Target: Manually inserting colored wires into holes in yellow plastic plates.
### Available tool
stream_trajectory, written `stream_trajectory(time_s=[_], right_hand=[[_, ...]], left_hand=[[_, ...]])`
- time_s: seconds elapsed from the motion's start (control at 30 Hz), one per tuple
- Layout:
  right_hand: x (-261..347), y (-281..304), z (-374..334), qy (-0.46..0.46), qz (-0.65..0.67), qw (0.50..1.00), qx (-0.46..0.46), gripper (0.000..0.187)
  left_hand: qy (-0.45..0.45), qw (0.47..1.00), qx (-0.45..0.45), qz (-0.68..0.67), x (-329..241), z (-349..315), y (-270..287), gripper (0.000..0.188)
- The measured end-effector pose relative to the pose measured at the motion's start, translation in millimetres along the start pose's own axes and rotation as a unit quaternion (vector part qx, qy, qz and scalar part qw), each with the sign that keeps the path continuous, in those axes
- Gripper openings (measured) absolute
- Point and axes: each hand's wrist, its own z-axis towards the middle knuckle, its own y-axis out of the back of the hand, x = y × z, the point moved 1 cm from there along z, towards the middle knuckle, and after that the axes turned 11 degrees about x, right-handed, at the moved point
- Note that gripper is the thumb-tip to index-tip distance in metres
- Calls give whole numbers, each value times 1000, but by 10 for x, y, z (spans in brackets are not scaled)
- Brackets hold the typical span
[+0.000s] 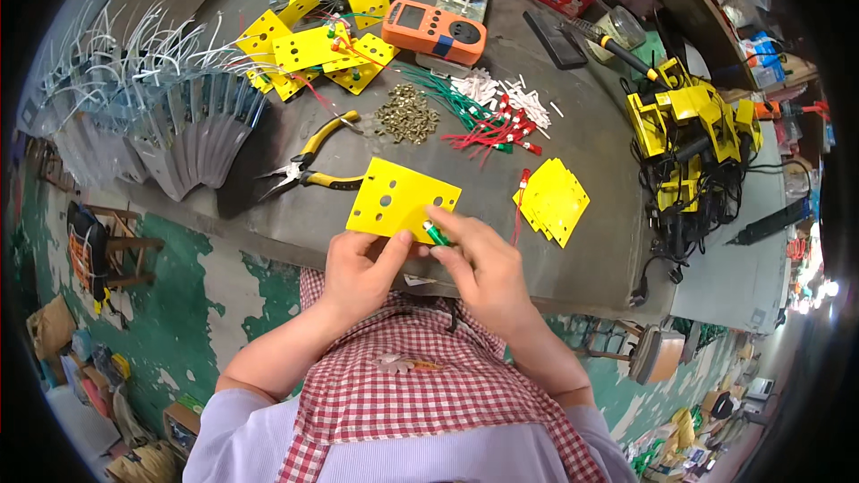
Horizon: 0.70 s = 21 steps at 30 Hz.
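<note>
A yellow plate (404,193) with several round holes is pinched by its near edge in my left hand (362,270), thumb on top. My right hand (483,261) pinches a small green indicator light (436,233) against the plate's near right part; whether it sits in a hole I cannot tell. Just right of the plate lies a red indicator light (522,188) with its wire, next to a stack of yellow plates (555,199). Behind the plate are a pile of small brass-coloured parts (408,114) and yellow-handled pliers (322,148).
Farther back lie wired yellow plates (313,46), an orange meter (435,33), red lights (506,130), green wires (443,94) and white sleeves (510,94). Grey panels with white wires (170,125) stand at left. Yellow brackets with black cables (689,125) and a soldering iron (626,55) are right.
</note>
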Motion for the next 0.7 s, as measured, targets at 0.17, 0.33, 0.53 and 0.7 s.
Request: stream_trajectory(time_s=[0.17,0.33,0.53,0.7], right_hand=[[-48,7,28,-154,225,960,-65,36],[-237,24,-86,-92,239,966,27,44],[0,34,-83,-144,185,972,31,32],[-178,-17,-110,-98,185,977,44,32]], left_hand=[[-91,978,26,187,-37,-44,14,17],[-81,991,43,96,-32,-124,-52,16],[-109,984,21,140,-22,-101,-70,18],[-68,995,27,61,-21,-189,-129,30]])
